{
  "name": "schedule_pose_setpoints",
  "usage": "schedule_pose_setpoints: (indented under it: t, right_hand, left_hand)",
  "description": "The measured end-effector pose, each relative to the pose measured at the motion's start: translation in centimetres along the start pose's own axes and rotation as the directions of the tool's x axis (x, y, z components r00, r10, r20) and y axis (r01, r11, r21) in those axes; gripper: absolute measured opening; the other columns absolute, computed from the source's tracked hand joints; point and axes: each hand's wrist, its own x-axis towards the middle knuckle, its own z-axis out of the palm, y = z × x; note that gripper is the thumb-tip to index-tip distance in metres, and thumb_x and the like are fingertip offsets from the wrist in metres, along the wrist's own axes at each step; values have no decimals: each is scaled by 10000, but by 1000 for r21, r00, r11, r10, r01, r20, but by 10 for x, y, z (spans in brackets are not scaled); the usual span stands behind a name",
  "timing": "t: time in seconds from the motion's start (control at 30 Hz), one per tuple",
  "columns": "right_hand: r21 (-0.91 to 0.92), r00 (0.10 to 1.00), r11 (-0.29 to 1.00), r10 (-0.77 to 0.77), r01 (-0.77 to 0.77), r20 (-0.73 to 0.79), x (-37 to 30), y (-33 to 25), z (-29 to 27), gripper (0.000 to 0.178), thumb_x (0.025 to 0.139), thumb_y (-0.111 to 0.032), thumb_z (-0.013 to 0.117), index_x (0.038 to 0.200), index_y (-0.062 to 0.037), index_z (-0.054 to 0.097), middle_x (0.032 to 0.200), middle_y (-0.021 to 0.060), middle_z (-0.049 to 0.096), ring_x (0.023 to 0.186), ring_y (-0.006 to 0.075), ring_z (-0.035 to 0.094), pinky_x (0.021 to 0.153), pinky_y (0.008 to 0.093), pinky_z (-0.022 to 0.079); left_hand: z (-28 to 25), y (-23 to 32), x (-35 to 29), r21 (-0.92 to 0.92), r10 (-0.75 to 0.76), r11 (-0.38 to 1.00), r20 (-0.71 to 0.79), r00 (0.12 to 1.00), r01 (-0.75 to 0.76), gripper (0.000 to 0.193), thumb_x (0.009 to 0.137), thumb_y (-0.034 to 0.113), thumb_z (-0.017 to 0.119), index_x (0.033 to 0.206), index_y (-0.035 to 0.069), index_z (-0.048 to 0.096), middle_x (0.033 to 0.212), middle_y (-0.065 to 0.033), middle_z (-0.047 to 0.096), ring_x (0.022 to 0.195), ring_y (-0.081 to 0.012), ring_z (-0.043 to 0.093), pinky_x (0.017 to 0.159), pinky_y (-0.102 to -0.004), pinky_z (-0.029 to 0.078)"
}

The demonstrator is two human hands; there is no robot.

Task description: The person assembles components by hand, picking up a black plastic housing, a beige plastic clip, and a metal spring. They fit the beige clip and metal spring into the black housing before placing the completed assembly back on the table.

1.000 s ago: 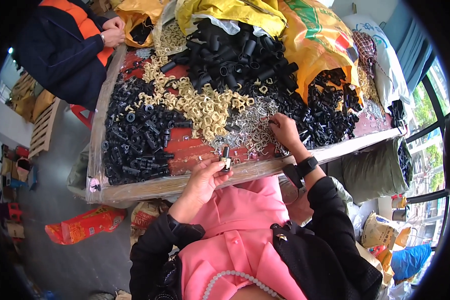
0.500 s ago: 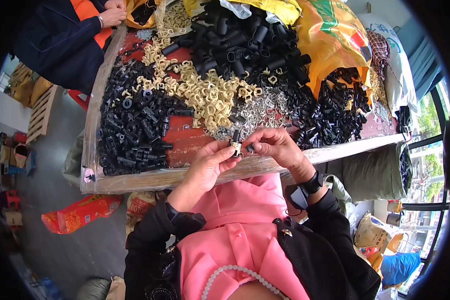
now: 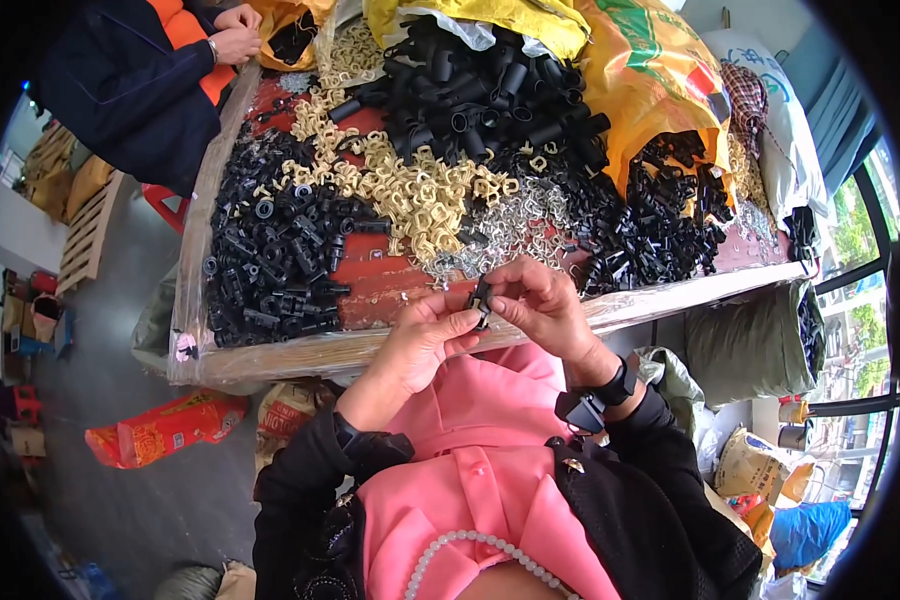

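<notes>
Just over the table's near edge, my left hand (image 3: 432,328) pinches a small black plastic part (image 3: 481,296) with a pale piece on it. My right hand (image 3: 542,308) closes its thumb and forefinger on the same part from the other side. Beyond my hands lie a heap of cream plastic rings (image 3: 425,205) and a spread of small silvery metal clips (image 3: 525,225). To the left is a pile of black plastic fittings (image 3: 280,255). Small black pieces (image 3: 650,240) are heaped on the right. My fingers hide much of the held part.
Black tubes (image 3: 485,95) are piled at the back, beside an open yellow sack (image 3: 660,85) spilling black pieces. Another person's hands (image 3: 236,35) are at the far left corner. The red tabletop (image 3: 370,275) has a wrapped edge (image 3: 260,362). A red bag (image 3: 170,428) lies on the floor.
My right hand has moved left, onto the black part, which now tilts to the right. The view has shifted slightly.
</notes>
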Motion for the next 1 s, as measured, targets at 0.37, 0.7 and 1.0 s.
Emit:
schedule_pose_setpoints:
  t: [0.37, 0.7, 1.0]
  right_hand:
    - [-130, 977, 976, -190, 178, -95, -3, 7, 8, 251, 703, -82, 651, 929, -14, 567, 798, 55, 540, 644, 132, 523, 572, 241, 439]
    - [-196, 986, 967, -163, 164, 21, 3, 10, -4, 195, 715, -87, 645, 880, -25, 562, 750, 41, 532, 612, 105, 497, 527, 220, 405]
    - [-166, 998, 986, -41, 31, -54, -14, -7, 9, 168, 755, -106, 604, 878, -33, 517, 595, 64, 522, 474, 147, 502, 451, 236, 396]
  left_hand:
    - [-4, -2, 4, -56, -18, 998, -3, 1000, 18, 138, 766, 62, 577, 901, 56, 548, 858, -22, 577, 766, -112, 571, 649, -220, 492]
    - [-10, -4, 13, -63, -39, 997, -19, 999, 38, 149, 767, 49, 571, 915, 48, 551, 859, -28, 583, 754, -108, 570, 639, -216, 496]
    - [1, -5, 0, -31, 9, 999, 17, 1000, -9, 151, 771, 62, 568, 922, 56, 555, 878, -25, 586, 784, -114, 572, 683, -241, 491]
